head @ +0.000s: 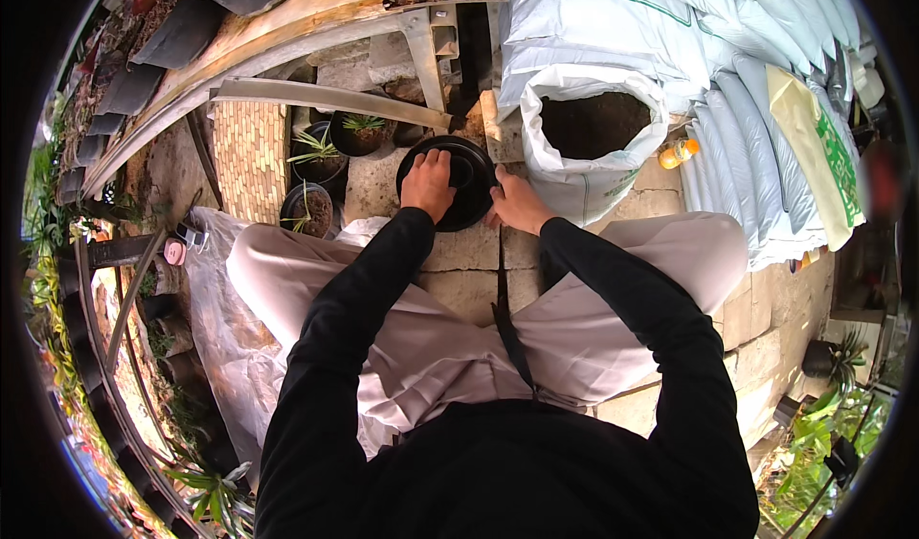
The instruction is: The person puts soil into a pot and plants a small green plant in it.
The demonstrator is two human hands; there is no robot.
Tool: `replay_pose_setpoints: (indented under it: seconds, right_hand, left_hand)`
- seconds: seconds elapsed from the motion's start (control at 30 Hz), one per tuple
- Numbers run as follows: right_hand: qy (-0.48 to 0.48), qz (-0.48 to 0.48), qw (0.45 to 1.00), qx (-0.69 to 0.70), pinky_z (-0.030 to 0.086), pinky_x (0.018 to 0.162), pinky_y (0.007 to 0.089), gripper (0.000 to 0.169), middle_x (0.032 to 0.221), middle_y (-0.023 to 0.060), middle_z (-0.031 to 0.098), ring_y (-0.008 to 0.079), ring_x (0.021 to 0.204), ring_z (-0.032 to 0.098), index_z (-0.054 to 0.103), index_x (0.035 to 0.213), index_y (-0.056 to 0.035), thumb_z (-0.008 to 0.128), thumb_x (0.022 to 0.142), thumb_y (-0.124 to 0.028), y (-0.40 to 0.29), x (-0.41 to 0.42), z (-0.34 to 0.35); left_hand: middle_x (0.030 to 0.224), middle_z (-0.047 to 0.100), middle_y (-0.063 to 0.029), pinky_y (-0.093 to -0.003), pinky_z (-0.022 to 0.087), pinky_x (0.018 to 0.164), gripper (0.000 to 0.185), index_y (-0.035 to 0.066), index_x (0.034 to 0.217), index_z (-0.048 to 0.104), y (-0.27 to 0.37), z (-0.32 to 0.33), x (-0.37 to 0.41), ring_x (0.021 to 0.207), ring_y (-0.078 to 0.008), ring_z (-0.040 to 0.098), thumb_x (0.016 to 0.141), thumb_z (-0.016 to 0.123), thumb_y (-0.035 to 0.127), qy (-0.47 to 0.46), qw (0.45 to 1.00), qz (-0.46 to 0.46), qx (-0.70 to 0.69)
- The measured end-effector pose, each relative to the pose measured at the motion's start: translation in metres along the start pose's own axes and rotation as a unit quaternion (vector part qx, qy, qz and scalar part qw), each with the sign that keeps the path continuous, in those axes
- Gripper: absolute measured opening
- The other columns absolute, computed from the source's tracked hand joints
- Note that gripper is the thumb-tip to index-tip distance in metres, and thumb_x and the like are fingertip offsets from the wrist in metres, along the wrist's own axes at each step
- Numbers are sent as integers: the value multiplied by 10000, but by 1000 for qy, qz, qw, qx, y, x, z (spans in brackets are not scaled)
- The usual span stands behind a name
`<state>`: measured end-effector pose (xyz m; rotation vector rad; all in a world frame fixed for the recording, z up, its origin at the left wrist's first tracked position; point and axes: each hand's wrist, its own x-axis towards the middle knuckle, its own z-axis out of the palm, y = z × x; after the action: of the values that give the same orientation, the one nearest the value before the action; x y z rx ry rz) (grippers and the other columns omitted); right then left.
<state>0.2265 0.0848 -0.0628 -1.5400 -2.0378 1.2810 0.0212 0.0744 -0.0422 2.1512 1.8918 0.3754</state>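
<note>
A round black plastic pot or basin [470,212] rests on the paving in front of my crossed legs, with a smaller dark round form inside it. My left hand [428,183] lies over its left part, fingers bent down; what the fingertips touch is hidden. At the right rim is my right hand [518,200], thumb and fingers closed on the edge. Just right of it stands an open white sack [567,180] holding dark soil [592,124]. Small potted plants with narrow leaves [312,212] stand to the left.
Stacked white filled bags [610,22] lie behind the open sack. An orange-yellow bottle [678,153] stands right of it. A metal bar [330,99] crosses above the potted plants, beside a tiled slab [250,158]. Clear plastic sheeting [237,323] lies by my left leg.
</note>
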Motion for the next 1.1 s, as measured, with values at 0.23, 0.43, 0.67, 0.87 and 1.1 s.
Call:
replay_pose_setpoints:
  seconds: [0.23, 0.43, 0.67, 0.87, 1.1]
  right_hand:
    - [1, -8, 1000, 2, 512, 896, 554, 438, 1003, 396, 657, 533, 1003, 646, 466, 1278, 143, 526, 944, -134, 6, 6, 0]
    - [-40, 22, 999, 22, 605, 634, 417, 546, 915, 330, 706, 363, 732, 753, 352, 1437, 189, 517, 994, -85, 1, 3, 2]
    - [-14, 4, 999, 38, 600, 711, 414, 527, 922, 298, 724, 371, 803, 746, 417, 1350, 191, 574, 955, -121, 36, 9, 11]
    - [-125, 126, 973, 146, 577, 842, 451, 443, 919, 288, 731, 408, 897, 737, 607, 1111, 159, 654, 871, -211, -26, -8, -25]
    - [-51, 19, 994, -91, 601, 755, 402, 370, 847, 231, 755, 328, 721, 754, 702, 836, 116, 666, 872, -251, -2, 12, -29]
  left_hand:
    - [1162, 620, -137, -458, 552, 911, 546, 71, 1150, 538, 2, -1, 1, 1122, -376, 607, 717, 868, 111, 19, 999, 20, -33]
    - [1150, 619, -134, -463, 542, 907, 561, 67, 1131, 565, 7, 0, -3, 1100, -380, 618, 702, 905, 194, -17, 995, -48, -83]
    - [1143, 603, -141, -474, 536, 910, 599, 56, 1134, 576, 20, 12, -6, 1096, -386, 613, 694, 921, 269, -4, 997, -32, -70]
    - [1168, 577, -131, -467, 535, 932, 598, 60, 1130, 576, 7, 2, -16, 1137, -381, 583, 697, 915, 297, -5, 996, -48, -69]
    - [1116, 583, -117, -459, 521, 934, 575, 77, 1115, 576, 11, -15, -5, 1079, -358, 562, 673, 894, 262, 44, 997, -5, -68]
